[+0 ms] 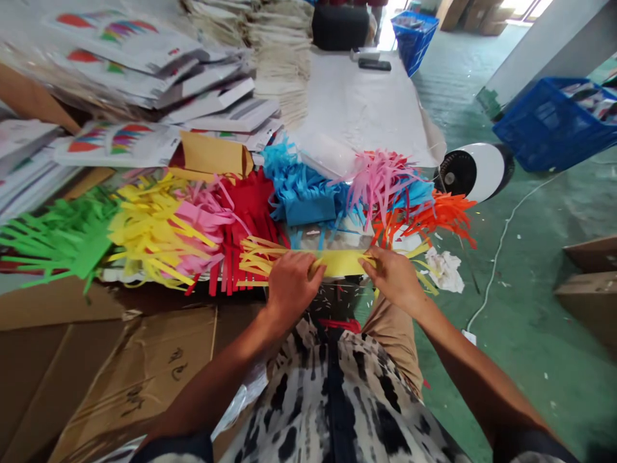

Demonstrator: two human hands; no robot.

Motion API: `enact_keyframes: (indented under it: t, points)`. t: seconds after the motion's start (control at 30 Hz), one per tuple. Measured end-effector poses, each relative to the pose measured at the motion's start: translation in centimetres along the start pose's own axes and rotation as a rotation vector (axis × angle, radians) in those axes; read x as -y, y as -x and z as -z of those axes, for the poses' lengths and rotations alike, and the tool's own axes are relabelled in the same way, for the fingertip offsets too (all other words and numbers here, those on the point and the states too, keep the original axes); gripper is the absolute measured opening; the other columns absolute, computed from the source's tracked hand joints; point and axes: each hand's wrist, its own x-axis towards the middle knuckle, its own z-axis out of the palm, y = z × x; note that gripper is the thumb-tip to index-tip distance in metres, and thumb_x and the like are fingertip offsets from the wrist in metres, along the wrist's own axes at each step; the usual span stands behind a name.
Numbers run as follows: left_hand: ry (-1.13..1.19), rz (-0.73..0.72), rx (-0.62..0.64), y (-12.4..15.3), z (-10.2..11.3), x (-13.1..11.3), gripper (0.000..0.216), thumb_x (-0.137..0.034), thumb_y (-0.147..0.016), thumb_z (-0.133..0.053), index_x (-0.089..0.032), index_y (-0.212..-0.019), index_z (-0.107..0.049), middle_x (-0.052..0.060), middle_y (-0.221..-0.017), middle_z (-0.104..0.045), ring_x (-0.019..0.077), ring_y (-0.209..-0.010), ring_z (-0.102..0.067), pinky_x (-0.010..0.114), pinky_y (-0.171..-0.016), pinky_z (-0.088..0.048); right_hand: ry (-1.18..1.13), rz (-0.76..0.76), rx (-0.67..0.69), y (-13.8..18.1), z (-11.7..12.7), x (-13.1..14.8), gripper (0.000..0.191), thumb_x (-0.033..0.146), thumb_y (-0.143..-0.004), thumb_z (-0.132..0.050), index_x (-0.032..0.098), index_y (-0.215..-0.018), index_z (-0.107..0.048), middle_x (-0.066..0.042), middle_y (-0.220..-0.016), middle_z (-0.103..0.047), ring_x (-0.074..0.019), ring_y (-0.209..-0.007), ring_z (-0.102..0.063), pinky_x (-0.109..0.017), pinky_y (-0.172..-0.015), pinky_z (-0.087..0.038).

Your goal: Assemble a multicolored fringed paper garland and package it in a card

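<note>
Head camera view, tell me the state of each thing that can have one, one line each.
yellow fringed strip: held flat, stretched between both hands
left hand: closed on the strip's left end
right hand: pinching its right end
fan: cannot tell whether it runs
blue crate: holds printed packs
white paper: crumpled

Both bare arms reach forward from the bottom of the view, forearms angling in towards each other. The left hand [289, 281] sits knuckles up, its fingers curled under and the thumb pressed against them in a closed pinch. The right hand [396, 273] is level with it and a little apart, back turned up, wrist slightly bent, fingertips closed in a pinch that points towards the left hand.
</note>
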Motion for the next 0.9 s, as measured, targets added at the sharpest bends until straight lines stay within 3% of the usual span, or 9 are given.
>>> enact_keyframes:
  t: [0.13, 0.3, 0.73, 0.8, 0.9]
  points:
    - [-0.028, 0.008, 0.048, -0.5, 0.4, 0.1, 0.021, -0.036, -0.098, -0.07, -0.018, -0.087, -0.072, 0.009, -0.093, -0.077, 0.0282, -0.095, -0.069, 0.038, -0.082, -0.047, 0.101, -0.013, -0.048, 0.4, -0.5, 0.8, 0.033, 0.045, -0.106, -0.05, 0.021, -0.103, -0.071, -0.01, -0.092, -0.077, -0.0266, -0.085, -0.069, -0.032, -0.069, -0.036]
    - [-0.021, 0.018, 0.094, -1.0, 1.0, 0.4, 0.025, -0.038, -0.1, -0.065, -0.019, -0.086, -0.073, 0.008, -0.09, -0.078, 0.0279, -0.092, -0.07, 0.037, -0.077, -0.046, 0.2, -0.007, -0.08, 0.4, -1.1, 1.4, 0.029, 0.039, -0.105, -0.047, 0.02, -0.095, -0.066, -0.011, -0.092, -0.076, -0.0287, -0.088, -0.068, -0.035, -0.071, -0.038]
    - [-0.181, -0.039, 0.032, -1.2, 0.3, -0.1, 0.021, -0.031, -0.1, -0.063, -0.018, -0.085, -0.069, 0.01, -0.087, -0.073, 0.029, -0.089, -0.068, 0.039, -0.075, -0.046, 0.229, -0.024, -0.066, 0.1, -1.2, 1.7, 0.026, 0.039, -0.104, -0.049, 0.021, -0.094, -0.065, -0.012, -0.094, -0.076, -0.0293, -0.089, -0.068, -0.036, -0.071, -0.037]
    - [-0.21, -0.06, -0.027, -1.1, 0.3, 0.0, 0.018, -0.032, -0.1, -0.063, -0.017, -0.094, -0.071, 0.012, -0.093, -0.075, 0.0303, -0.092, -0.067, 0.041, -0.079, -0.048, 0.232, -0.028, -0.065, 0.1, -1.2, 1.7, 0.025, 0.038, -0.104, -0.049, 0.02, -0.095, -0.066, -0.012, -0.095, -0.076, -0.0295, -0.089, -0.068, -0.035, -0.071, -0.037]
    - [-0.205, -0.154, -0.194, -0.6, 0.3, -0.1, 0.03, -0.029, -0.101, -0.063, -0.015, -0.127, -0.069, 0.015, -0.12, -0.076, 0.0333, -0.112, -0.067, 0.048, -0.094, -0.05, 0.25, -0.041, -0.062, 0.0, -1.2, 1.6, 0.025, 0.038, -0.103, -0.049, 0.02, -0.096, -0.066, -0.012, -0.095, -0.076, -0.0292, -0.088, -0.068, -0.035, -0.069, -0.036]
